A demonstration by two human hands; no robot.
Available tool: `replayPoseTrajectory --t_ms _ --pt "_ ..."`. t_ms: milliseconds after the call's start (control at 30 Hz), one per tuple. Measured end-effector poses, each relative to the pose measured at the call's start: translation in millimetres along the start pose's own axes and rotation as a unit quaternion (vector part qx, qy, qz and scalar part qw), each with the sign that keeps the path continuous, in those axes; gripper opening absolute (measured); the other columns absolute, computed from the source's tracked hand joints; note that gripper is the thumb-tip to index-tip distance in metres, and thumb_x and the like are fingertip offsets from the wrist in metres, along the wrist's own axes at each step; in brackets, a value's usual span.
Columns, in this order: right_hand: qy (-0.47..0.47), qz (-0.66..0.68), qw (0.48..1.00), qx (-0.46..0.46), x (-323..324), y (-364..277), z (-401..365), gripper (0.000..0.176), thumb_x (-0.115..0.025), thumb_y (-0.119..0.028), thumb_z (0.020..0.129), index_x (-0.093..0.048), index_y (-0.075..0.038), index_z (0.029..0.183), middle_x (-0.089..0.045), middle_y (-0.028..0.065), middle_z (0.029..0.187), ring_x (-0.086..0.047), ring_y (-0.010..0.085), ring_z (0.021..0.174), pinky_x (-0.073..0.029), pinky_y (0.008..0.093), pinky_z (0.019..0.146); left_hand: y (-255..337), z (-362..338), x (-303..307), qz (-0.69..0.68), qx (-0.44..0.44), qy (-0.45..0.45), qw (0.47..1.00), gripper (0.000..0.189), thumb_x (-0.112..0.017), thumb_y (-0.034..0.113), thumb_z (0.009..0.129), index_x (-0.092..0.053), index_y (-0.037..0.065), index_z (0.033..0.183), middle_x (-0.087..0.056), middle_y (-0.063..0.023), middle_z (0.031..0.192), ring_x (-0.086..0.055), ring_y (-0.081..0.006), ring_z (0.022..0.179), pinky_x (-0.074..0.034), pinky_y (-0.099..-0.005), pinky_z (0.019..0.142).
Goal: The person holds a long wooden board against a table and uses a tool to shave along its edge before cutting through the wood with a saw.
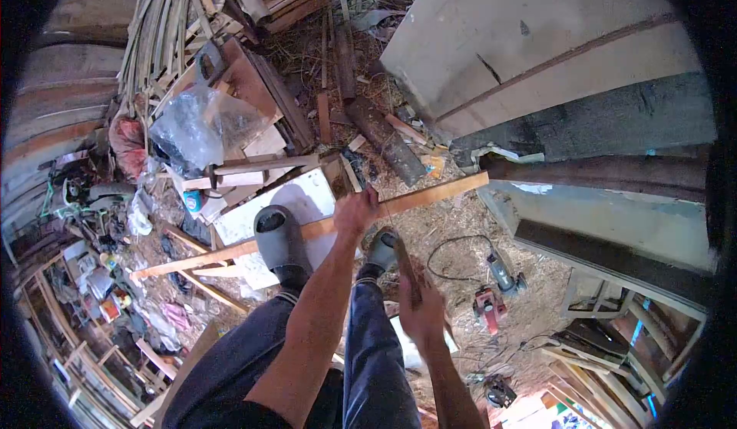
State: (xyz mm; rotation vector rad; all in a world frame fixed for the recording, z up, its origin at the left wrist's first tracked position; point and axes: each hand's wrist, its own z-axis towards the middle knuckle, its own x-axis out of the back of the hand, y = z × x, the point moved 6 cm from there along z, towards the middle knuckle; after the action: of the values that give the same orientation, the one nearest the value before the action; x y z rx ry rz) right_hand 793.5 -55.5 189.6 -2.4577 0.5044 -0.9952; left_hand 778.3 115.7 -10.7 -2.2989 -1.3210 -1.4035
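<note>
A long, narrow wooden plank [434, 195] runs slantwise across the middle of the view. My left hand [355, 212] is closed around it near its centre. Just to the right, my right hand [422, 311] grips a handsaw [404, 264] whose thin blade points up and meets the plank beside my left fingers. My grey clog [279, 238] is planted on the plank to the left of my hands. Below the cutting spot stands my other clog [381, 251], close to the saw blade.
An angle grinder [503, 274] with a looped cord and a red power tool [488, 306] lie on the sawdust-covered floor at right. A white board [295, 191] lies under the plank. Stacked timber and clear plastic [188, 125] fill the upper left; large panels [530, 45] lean at upper right.
</note>
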Motion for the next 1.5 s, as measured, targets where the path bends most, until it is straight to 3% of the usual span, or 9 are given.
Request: replayPoseTrajectory --t_ms 233,300,367,467,600,867,933,1033,1500 --pt "-0.042 -0.007 0.999 -0.005 -30.6 3.4 50.0 0.044 -0.047 -0.041 0.089 -0.065 -0.001 0.088 -0.060 0.0234 0.063 -0.061 0.0398 0.062 -0.049 0.0461 0.060 5.0 -2.0 15.7 -0.051 -0.021 0.008 0.998 0.045 -0.034 0.040 0.092 -0.063 0.007 0.079 -0.062 -0.0196 0.064 -0.061 -0.0383 0.060 -0.050 -0.0493 0.059" --pt "0.173 -0.060 0.961 0.209 -7.7 1.8 4.6 0.044 -0.049 -0.033 0.091 -0.060 0.002 0.067 -0.055 0.0210 0.059 -0.057 0.0327 0.054 -0.040 0.0415 0.053 8.2 -4.2 20.3 -0.043 -0.025 0.013 0.999 0.048 -0.034 0.040 0.092 -0.064 0.006 0.077 -0.061 -0.0199 0.063 -0.061 -0.0384 0.059 -0.050 -0.0495 0.059" --pt "-0.080 -0.054 0.993 -0.068 22.0 -6.3 -43.0 0.044 -0.050 -0.034 0.090 -0.059 0.002 0.067 -0.054 0.0195 0.057 -0.058 0.0285 0.054 -0.041 0.0397 0.052 9.4 -2.3 19.3 -0.033 -0.030 0.019 0.999 0.050 -0.033 0.041 0.092 -0.064 0.005 0.075 -0.061 -0.0201 0.062 -0.061 -0.0384 0.059 -0.050 -0.0497 0.059" --pt "-0.078 -0.055 0.988 -0.122 37.1 -13.0 -66.9 0.044 -0.051 -0.035 0.090 -0.057 0.001 0.065 -0.052 0.0180 0.055 -0.058 0.0247 0.053 -0.040 0.0378 0.050 -0.4 1.7 5.3 -0.040 -0.006 0.021 0.999 0.052 -0.033 0.040 0.092 -0.064 0.004 0.072 -0.061 -0.0206 0.062 -0.061 -0.0380 0.060 -0.050 -0.0497 0.060" --pt "0.058 -0.048 0.993 0.089 -14.6 -16.3 27.6 0.048 -0.050 -0.035 0.090 -0.059 0.003 0.063 -0.054 0.0246 0.056 -0.059 0.0408 0.058 -0.043 0.0464 0.052 1.3 -2.0 4.4 -0.029 -0.001 0.029 0.999 0.049 -0.035 0.037 0.091 -0.065 0.005 0.069 -0.061 -0.0199 0.063 -0.062 -0.0376 0.059 -0.051 -0.0476 0.061" --pt "-0.002 -0.027 1.000 0.005 -23.2 -34.6 47.7 0.050 -0.050 -0.038 0.088 -0.060 0.006 0.067 -0.057 0.0250 0.059 -0.059 0.0448 0.064 -0.046 0.0479 0.056 4.3 -0.9 10.7 -0.023 -0.030 0.046 0.998 0.046 -0.037 0.034 0.088 -0.063 0.004 0.064 -0.062 -0.0182 0.062 -0.062 -0.0361 0.056 -0.051 -0.0463 0.057" --pt "0.077 -0.003 0.993 0.090 5.7 -35.8 0.8 0.044 -0.052 -0.033 0.089 -0.061 0.005 0.070 -0.054 0.0203 0.053 -0.058 0.0379 0.052 -0.045 0.0434 0.051 3.5 -0.1 12.7 -0.032 -0.022 0.050 0.998 0.047 -0.037 0.035 0.088 -0.063 0.005 0.063 -0.062 -0.0183 0.062 -0.062 -0.0362 0.056 -0.051 -0.0464 0.057" --pt "-0.046 -0.036 0.996 -0.074 31.0 -20.9 -63.8 0.038 -0.052 -0.031 0.089 -0.062 0.002 0.071 -0.050 0.0110 0.047 -0.053 0.0203 0.042 -0.040 0.0338 0.045 3.4 -1.6 11.2 -0.038 -0.013 0.049 0.998 0.048 -0.036 0.035 0.089 -0.063 0.005 0.062 -0.061 -0.0185 0.061 -0.061 -0.0366 0.055 -0.051 -0.0467 0.057" --pt "0.053 -0.025 0.995 0.081 -50.9 -19.1 82.1 0.055 -0.047 -0.043 0.089 -0.060 0.006 0.069 -0.056 0.0258 0.059 -0.061 0.0411 0.064 -0.044 0.0443 0.056 7.9 -6.0 28.8 -0.106 -0.010 0.094 0.990 0.043 -0.043 0.034 0.087 -0.064 0.001 0.069 -0.061 -0.0219 0.064 -0.061 -0.0392 0.062 -0.050 -0.0493 0.061"
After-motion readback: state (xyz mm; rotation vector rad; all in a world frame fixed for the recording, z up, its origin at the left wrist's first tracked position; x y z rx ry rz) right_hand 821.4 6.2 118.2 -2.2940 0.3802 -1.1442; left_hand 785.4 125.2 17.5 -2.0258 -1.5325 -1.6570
